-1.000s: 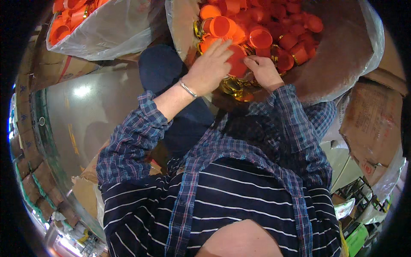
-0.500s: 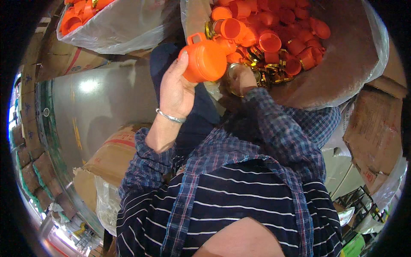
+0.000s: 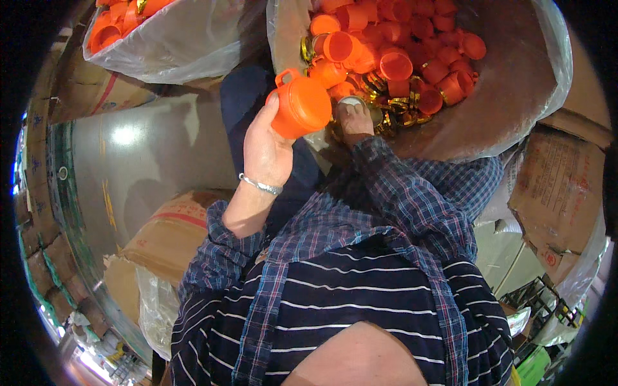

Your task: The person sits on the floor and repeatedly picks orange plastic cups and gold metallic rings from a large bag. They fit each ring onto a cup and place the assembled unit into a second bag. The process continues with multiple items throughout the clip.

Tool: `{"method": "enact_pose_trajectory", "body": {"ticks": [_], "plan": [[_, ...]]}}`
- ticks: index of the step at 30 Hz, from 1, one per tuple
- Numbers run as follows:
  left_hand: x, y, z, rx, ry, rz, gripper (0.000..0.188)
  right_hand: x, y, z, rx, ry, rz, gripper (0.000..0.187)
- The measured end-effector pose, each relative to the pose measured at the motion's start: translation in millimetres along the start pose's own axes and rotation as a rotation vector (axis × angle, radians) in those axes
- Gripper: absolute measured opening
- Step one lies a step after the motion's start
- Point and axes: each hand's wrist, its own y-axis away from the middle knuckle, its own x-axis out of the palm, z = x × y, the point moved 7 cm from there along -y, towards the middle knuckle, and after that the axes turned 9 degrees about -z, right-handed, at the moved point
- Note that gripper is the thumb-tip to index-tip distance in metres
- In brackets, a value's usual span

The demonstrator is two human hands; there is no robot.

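Note:
My left hand [image 3: 267, 145] is closed round an orange plastic cup [image 3: 301, 106] with a loop handle, held up in front of my leg and tilted so a round flat end shows. At the near edge of a big plastic-lined bag, my right hand [image 3: 356, 120] has its fingers curled on a round gold-rimmed piece [image 3: 351, 101] with a pale inside. The fingers partly cover that piece. Beside this hand lie several shiny gold rings [image 3: 400, 106], and beyond them a heap of orange cups [image 3: 396, 64], many with their mouths showing.
The clear plastic liner [image 3: 559, 83] stands up round the heap. Another lined bag [image 3: 193, 48] with orange cups is at the far left. Cardboard boxes stand at left [image 3: 170, 225] and right [image 3: 557, 190]. Grey floor [image 3: 174, 145] shows on the left.
The orange cup in my left hand has come slightly nearer and to the left. My right hand has shifted a little left, its fingers now showing more on the round piece. The view has moved slightly.

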Motion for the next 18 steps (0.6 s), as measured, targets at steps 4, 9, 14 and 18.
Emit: {"method": "enact_pose_trajectory", "body": {"ticks": [4, 9, 14, 18], "plan": [[-0.8, -1.3, 8.2, -0.044, 0.017, 0.022, 0.037, -22.9, -6.4, -17.3, -0.024, 0.002, 0.012, 0.026], [4.3, -10.5, 19.4, -0.056, 0.032, 0.029, 0.038, -106.1, -17.9, -43.5, 0.316, -0.54, 0.092, 0.029], [4.5, -8.7, 24.2, -0.069, -0.007, 0.031, 0.036, -221.6, -0.3, -51.2, 0.561, -1.453, -0.115, 0.011], [8.1, -1.0, 33.0, -0.116, 0.007, 0.035, 0.036, -262.9, 23.3, -23.9, 0.666, -2.295, -0.128, 0.025]]}}
